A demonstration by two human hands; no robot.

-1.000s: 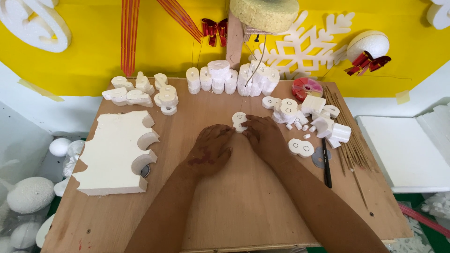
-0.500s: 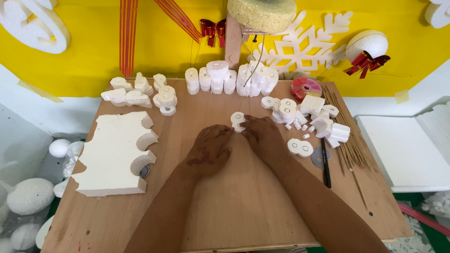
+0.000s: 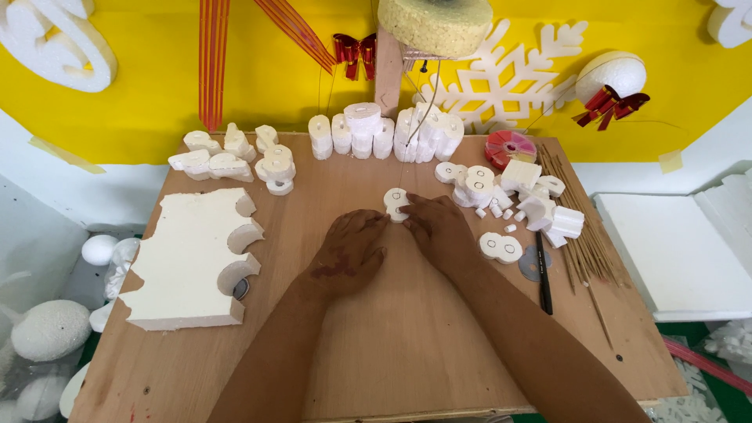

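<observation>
Both hands together at the middle of the wooden surface, pinching one small white foam piece shaped like a figure eight. Left hand at its near-left edge, fingers curled in. Right hand at its right edge, fingertips touching the foam. Piece lying flat, right by a thin wire that hangs down from above (probably a foam cutter, hard to be sure).

To do this step well: soft, even pinch from both sides, since foam dents and snaps fast. Piece kept flat on the surface, no tipping. Slow, steady turning and pushing, no jerks. Fingertips kept clear of the wire.

Around the hands: a big foam slab with round bites cut out, on the left. A row of foam shapes standing at the back. More cut pieces piled on the right, one figure-eight piece lying just beside the right wrist. A black pen and thin wooden sticks farther right. A red disc at the back right.

Against half a second ago: almost the same. Same pinch, same spot, foam piece a tiny bit higher in the picture (likely just the head moving).
</observation>
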